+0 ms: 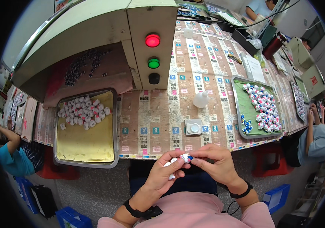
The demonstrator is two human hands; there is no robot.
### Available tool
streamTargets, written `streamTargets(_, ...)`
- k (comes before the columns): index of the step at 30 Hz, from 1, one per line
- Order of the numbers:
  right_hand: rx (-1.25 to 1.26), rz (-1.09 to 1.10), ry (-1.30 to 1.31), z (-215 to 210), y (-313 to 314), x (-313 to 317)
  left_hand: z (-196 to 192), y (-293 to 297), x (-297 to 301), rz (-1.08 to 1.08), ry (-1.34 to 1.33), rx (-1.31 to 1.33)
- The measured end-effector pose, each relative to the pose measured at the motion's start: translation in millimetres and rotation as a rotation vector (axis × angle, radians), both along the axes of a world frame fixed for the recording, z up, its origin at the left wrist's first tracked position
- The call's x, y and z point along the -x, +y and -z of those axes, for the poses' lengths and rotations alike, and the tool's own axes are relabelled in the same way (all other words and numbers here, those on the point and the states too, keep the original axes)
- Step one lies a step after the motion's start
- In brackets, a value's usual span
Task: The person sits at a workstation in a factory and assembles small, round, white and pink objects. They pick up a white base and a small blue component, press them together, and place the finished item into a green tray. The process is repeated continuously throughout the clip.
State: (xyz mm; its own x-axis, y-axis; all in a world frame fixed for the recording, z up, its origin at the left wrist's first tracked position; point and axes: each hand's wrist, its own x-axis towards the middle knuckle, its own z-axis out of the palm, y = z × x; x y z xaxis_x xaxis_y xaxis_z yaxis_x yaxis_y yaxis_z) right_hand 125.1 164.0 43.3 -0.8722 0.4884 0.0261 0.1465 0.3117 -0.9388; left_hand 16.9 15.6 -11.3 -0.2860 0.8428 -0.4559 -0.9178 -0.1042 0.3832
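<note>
Close to my body, just off the table's front edge, both hands meet at one small white toy-like piece point(185, 157) with red and blue spots. My left hand point(166, 171) is closed, pinching it from the left between thumb and fingertips. More plain white pieces point(171, 175) are tucked in that same palm. From the right, my right hand point(217, 165) pinches the blue end of the piece with thumb and forefinger. Its exact kind is too small to make out.
A tray point(115, 125) with white rounded pieces sits left, by a machine point(147, 22) with red and green lights. Right is a tray point(235, 102) of coloured pieces. Between them stand a squeeze bottle point(200, 100) and a small white dish point(194, 128). Other people sit at both sides.
</note>
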Motion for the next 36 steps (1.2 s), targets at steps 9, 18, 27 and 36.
streamTargets(9,0.053,-0.084,0.103,12,8,-16,-3,6,-12,0.014,0.227,0.199)
streamTargets(18,0.01,-0.2,0.246,-18,11,-44,-39,6,-28,0.148,0.3,0.225)
streamTargets(27,0.058,-0.195,0.207,-15,5,-49,-41,-1,-23,0.261,0.401,0.13)
streamTargets(36,-0.165,0.14,0.031,-22,73,-66,-25,5,-12,0.183,0.025,0.123)
